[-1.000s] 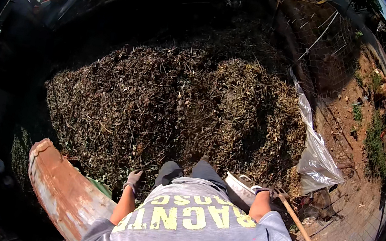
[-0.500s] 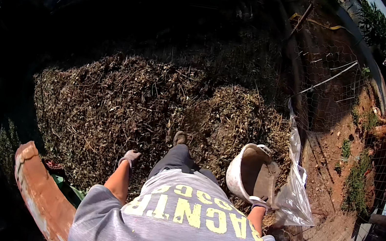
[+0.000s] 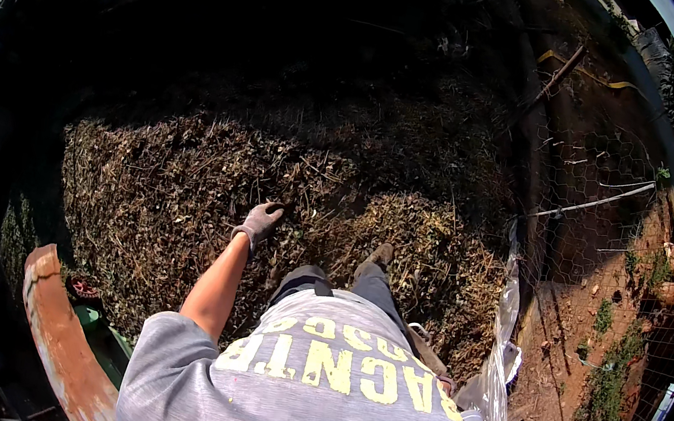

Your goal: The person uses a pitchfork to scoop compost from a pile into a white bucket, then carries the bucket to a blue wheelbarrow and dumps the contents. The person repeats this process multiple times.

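My left hand (image 3: 261, 221), in a greyish work glove, reaches out over the pile of dry leaves and twigs (image 3: 167, 195). Its fingers are apart, and nothing shows in them. By my right hip, a dirty whitish bucket (image 3: 427, 344) shows only part of its rim and wall past my shirt. My right hand (image 3: 447, 384) is at this bucket's near rim, almost wholly covered by my shirt; the bucket has moved along with it. One brown boot (image 3: 380, 255) stands forward on the leaves.
Clear plastic sheeting (image 3: 499, 354) runs along the pile's right edge. Beyond it are wire netting (image 3: 588, 203) and reddish soil (image 3: 551, 344) with weeds. At the lower left a curved, peeling orange-brown panel (image 3: 52, 308) stands beside a green object (image 3: 99, 336). Deep shade covers the far side.
My left hand has stretched forward over the leaves. The bucket and my right hand have drawn back beside my hip, mostly behind the shirt. My right foot has come forward into view.
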Available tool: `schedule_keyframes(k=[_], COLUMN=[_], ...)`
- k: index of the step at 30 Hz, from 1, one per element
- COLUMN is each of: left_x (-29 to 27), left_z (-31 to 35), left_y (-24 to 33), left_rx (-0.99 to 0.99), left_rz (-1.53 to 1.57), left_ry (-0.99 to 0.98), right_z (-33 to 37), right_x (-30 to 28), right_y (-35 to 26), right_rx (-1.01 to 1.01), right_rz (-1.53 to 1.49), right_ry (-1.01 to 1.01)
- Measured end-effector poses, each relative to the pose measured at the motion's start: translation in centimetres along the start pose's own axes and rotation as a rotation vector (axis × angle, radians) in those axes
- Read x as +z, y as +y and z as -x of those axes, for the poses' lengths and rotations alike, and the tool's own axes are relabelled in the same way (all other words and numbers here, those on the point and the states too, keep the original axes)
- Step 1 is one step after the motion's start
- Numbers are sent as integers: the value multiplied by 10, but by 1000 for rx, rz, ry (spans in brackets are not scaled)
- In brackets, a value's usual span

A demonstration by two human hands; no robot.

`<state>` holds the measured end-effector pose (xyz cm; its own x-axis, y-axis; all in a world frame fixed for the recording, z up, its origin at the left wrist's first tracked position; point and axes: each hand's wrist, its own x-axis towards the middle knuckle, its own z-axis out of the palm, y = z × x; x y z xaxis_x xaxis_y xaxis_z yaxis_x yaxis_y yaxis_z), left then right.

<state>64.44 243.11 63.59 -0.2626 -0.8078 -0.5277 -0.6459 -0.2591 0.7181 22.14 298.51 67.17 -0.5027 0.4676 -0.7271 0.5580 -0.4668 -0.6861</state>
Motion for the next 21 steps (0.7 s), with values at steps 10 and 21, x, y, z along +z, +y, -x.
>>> schedule_keyframes(k=[10, 21], left_x=[194, 202], left_z=[-45, -457], left_y=[-99, 75], left_rx=[-655, -418], left_rz=[44, -211], left_ry=[-225, 33], right_z=[-116, -171], right_x=[329, 687], right_y=[14, 140], right_rx=[81, 91], right_rz=[200, 337], right_ry=[-180, -399])
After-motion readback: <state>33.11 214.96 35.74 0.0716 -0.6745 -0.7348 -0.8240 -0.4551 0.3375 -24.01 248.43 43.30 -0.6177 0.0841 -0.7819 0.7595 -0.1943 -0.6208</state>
